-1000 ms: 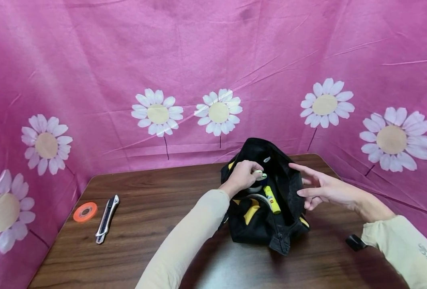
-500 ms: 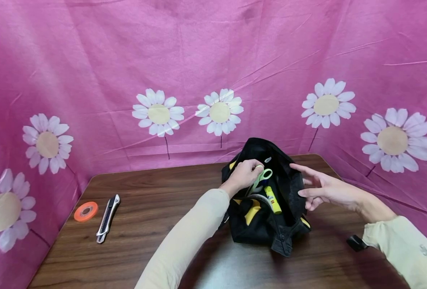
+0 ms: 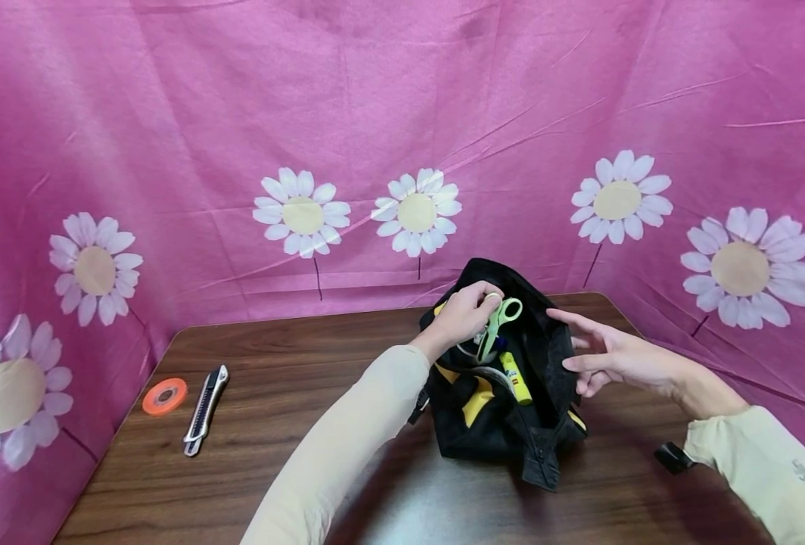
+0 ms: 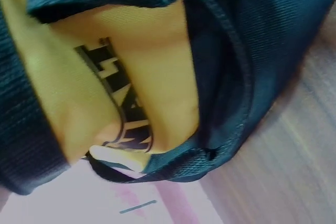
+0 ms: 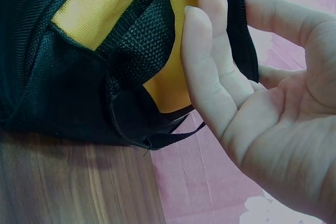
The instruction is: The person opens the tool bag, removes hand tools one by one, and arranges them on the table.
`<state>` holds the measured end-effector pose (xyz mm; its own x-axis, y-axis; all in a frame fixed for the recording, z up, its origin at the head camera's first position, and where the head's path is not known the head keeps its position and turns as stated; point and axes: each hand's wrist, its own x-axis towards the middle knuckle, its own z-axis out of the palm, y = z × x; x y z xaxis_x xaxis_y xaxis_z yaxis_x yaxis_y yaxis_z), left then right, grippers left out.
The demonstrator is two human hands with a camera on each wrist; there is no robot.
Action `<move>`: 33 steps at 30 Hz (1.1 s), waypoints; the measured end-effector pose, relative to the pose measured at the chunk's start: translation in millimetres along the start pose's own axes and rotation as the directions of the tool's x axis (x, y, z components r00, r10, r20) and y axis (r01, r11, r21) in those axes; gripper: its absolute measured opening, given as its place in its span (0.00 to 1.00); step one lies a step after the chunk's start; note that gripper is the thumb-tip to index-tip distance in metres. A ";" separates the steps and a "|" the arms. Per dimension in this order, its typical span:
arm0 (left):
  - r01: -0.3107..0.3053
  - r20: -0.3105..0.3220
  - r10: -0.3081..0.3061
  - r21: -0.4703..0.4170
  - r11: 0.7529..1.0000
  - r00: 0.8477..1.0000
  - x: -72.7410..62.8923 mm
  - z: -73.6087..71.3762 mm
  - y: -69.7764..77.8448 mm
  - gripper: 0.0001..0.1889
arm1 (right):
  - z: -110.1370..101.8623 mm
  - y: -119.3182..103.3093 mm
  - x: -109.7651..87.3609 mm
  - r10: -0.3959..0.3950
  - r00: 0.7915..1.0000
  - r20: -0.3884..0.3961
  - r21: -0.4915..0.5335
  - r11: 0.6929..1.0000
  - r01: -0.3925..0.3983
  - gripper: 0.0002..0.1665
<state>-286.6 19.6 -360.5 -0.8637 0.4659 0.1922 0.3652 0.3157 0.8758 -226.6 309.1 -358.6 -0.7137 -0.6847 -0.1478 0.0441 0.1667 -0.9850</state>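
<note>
My left hand (image 3: 467, 314) is over the mouth of a black and yellow tool bag (image 3: 470, 439) and pinches light green scissors (image 3: 489, 337) by a handle loop, with the other end pointing down into the bag. My right hand (image 3: 610, 359) holds the bag's right rim. In the right wrist view, fingers (image 5: 197, 51) of that hand lie along the bag's outer side, by a black strap (image 5: 144, 40). A yellow glue stick (image 3: 515, 378) lies inside the bag. The left wrist view shows the bag's yellow panel (image 4: 163, 61) with black lettering; the left hand's fingers are out of that view.
An orange tape roll (image 3: 165, 397) and a utility knife (image 3: 206, 409) lie on the left of the brown wooden table (image 3: 293, 378). Behind the table hangs a pink cloth (image 3: 348, 98) printed with daisies. A rounded pale object (image 3: 470, 347), partly hidden, is inside the bag.
My left hand has risen, drawing the scissors upward from among the things in the bag, so more of them shows. The right hand stays at the rim.
</note>
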 end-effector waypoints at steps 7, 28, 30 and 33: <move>0.063 -0.005 -0.069 -0.367 0.928 0.998 -4.7 -16.0 23.4 0.14 | 0.0 -2.1 0.5 0.019 1.000 -0.002 -0.003 1.000 -0.019 0.52; 0.307 0.038 -0.375 -0.652 0.693 0.926 -130.1 -125.5 -45.3 0.15 | -0.6 -0.7 3.5 0.022 1.000 0.010 0.013 1.000 -0.022 0.52; 0.340 0.033 -0.421 -0.648 0.682 0.907 -145.0 -134.7 -59.8 0.15 | -0.3 0.3 3.1 0.019 1.000 0.012 0.015 1.000 -0.020 0.52; 0.370 0.023 -0.455 -0.619 0.693 0.890 -166.7 -146.4 -79.0 0.26 | -0.5 0.7 2.0 0.014 1.000 0.013 0.015 1.000 -0.015 0.52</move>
<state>-222.3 -204.0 -396.9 -0.9270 0.2904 -0.2373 -0.2813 -0.1201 0.9521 -228.4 308.2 -359.5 -0.7036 -0.6916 -0.1632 0.0652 0.1658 -0.9840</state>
